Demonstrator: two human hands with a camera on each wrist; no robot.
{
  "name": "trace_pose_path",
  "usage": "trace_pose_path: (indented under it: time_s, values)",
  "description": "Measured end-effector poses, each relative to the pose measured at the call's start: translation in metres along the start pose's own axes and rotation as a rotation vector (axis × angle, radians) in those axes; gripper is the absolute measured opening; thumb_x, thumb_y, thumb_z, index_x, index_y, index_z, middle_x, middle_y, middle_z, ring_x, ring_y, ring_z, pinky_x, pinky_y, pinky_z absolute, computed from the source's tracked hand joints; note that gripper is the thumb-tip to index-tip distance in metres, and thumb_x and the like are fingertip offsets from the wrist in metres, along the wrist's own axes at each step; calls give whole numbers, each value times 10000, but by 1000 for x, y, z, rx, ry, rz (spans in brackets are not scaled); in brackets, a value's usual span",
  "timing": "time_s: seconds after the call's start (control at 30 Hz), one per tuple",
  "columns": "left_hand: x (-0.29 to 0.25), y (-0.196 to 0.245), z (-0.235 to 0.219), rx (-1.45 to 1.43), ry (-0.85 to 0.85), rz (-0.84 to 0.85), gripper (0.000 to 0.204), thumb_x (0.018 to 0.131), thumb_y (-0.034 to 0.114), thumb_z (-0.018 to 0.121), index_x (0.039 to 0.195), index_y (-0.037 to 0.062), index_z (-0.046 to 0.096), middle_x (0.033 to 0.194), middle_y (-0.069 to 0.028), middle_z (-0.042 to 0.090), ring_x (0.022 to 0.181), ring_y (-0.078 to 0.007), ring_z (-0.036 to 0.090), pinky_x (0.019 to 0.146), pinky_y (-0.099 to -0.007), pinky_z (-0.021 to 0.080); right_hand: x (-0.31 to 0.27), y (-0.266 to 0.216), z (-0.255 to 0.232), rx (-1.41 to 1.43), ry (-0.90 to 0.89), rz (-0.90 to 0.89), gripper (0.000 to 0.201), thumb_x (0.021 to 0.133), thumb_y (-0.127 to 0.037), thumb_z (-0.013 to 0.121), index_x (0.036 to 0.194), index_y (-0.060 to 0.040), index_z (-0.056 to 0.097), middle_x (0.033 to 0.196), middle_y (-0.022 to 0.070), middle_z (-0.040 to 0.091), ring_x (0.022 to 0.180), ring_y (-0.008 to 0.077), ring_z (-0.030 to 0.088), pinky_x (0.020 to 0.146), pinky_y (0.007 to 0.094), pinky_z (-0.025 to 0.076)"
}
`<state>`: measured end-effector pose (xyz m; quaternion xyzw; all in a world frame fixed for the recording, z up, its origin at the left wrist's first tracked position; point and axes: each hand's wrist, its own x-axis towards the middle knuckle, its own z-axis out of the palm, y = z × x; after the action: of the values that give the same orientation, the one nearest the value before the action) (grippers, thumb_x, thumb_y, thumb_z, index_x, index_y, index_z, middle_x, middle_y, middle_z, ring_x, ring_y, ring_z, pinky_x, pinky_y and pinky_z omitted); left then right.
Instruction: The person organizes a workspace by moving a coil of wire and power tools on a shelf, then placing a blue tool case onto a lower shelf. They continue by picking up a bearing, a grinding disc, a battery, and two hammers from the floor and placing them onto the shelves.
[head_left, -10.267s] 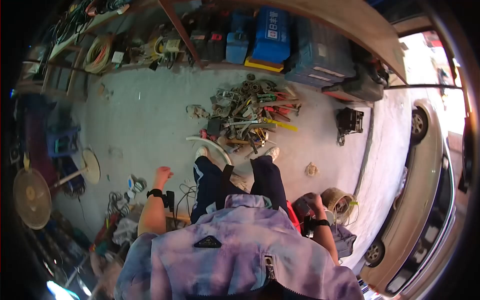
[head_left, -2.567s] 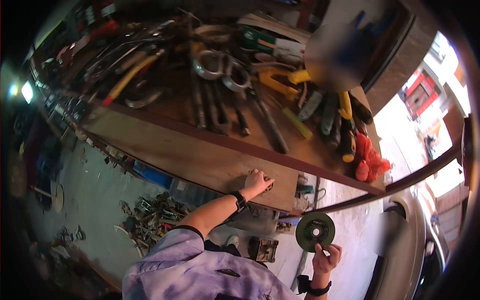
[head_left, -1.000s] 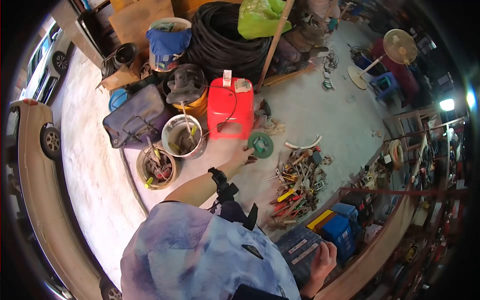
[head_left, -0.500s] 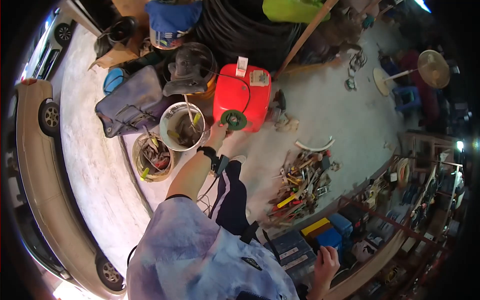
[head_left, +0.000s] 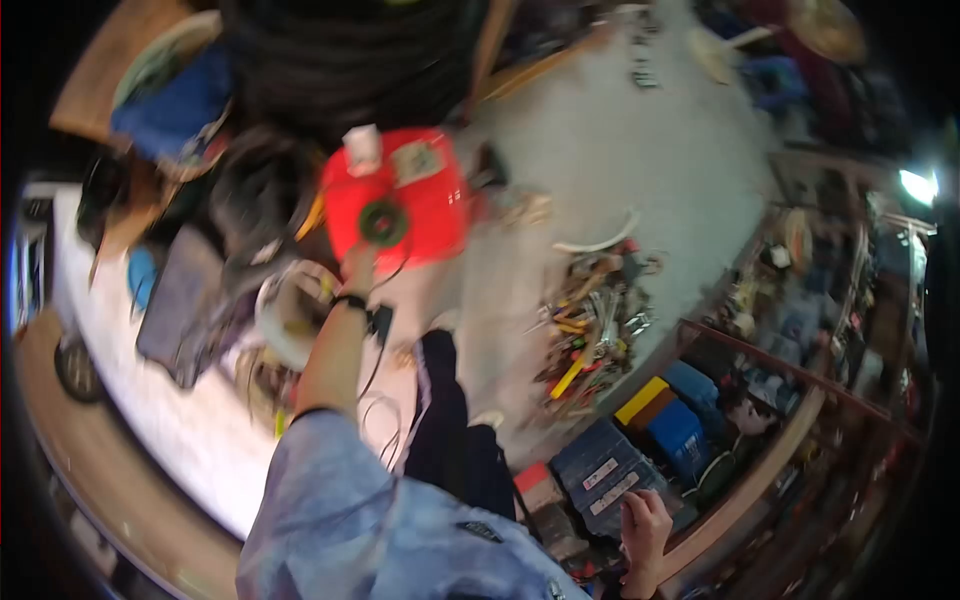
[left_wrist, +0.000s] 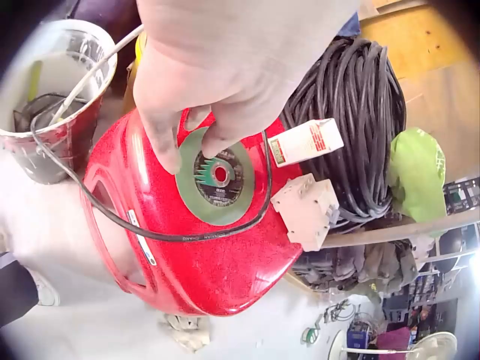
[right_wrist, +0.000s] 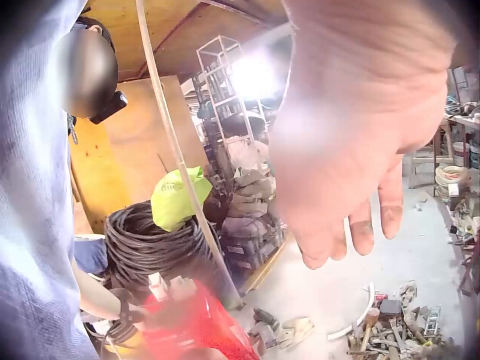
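Observation:
My left hand (head_left: 357, 264) pinches the rim of a thin green cutting disc (left_wrist: 238, 196) between thumb and fingers. The disc has a printed label and a centre hole. In the left wrist view it overlaps the top of a red plastic stool (left_wrist: 202, 274). On that stool are a small white box (left_wrist: 306, 144) and a beige switch-like block (left_wrist: 306, 210). A black cable (left_wrist: 184, 237) loops across it beside the disc. My right hand (head_left: 647, 522) hangs with loosely bent fingers and holds nothing, in front of the dark blue cases (head_left: 605, 465).
A heap of hand tools (head_left: 590, 340) lies on the floor to the right of the stool. A paint-stained bucket (left_wrist: 52, 154) stands beside the stool, and a large black cable coil (left_wrist: 345, 112) behind it. Shelving (head_left: 830, 385) lines the right side.
Both hands held nothing at first. Later the right hand held the disc by the shelf; then it was in the left. Since then the left hand has brought it over the stool.

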<state>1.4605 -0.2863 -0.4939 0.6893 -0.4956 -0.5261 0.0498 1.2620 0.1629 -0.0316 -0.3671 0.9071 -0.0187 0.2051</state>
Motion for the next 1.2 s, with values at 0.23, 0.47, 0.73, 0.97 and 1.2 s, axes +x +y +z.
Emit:
trace_pose_path:
  time_s: [0.23,0.47,0.73,0.97,1.2]
  values:
    - [-99,51,27,-415,-477,-59,63,782,137,540,748,144,488,564,19,443,425,-80,437,333,-207,328,-59,21,-17,15,249,105,128,652,-85,626,776,-87,595,738,53,561,663,232,563,565,319,458]
    - [-340,162,118,69,-1067,270,266,787,182,561,994,15,548,791,-72,625,672,-118,580,604,-222,440,-181,55,6,-28,596,365,94,650,-74,626,736,-79,590,698,61,562,640,236,562,543,316,457]
    - [-594,169,208,481,-1630,736,215,810,199,566,840,-12,592,661,-55,599,567,-101,554,551,-191,413,-315,70,83,-76,832,702,110,662,-163,617,731,-83,586,676,37,544,658,204,541,548,310,446]
    - [-761,85,237,794,-2057,672,183,812,130,558,906,-25,581,770,-59,610,682,-105,581,610,-217,445,-412,60,112,9,860,1129,90,656,-145,607,718,-83,584,669,45,541,670,220,547,588,333,463]
    - [-879,30,275,1087,-2509,1131,175,807,93,550,928,-32,573,791,-61,617,729,-108,590,656,-219,448,-450,88,133,145,701,1326,198,659,-164,621,816,-69,547,759,75,544,788,260,543,674,355,453]
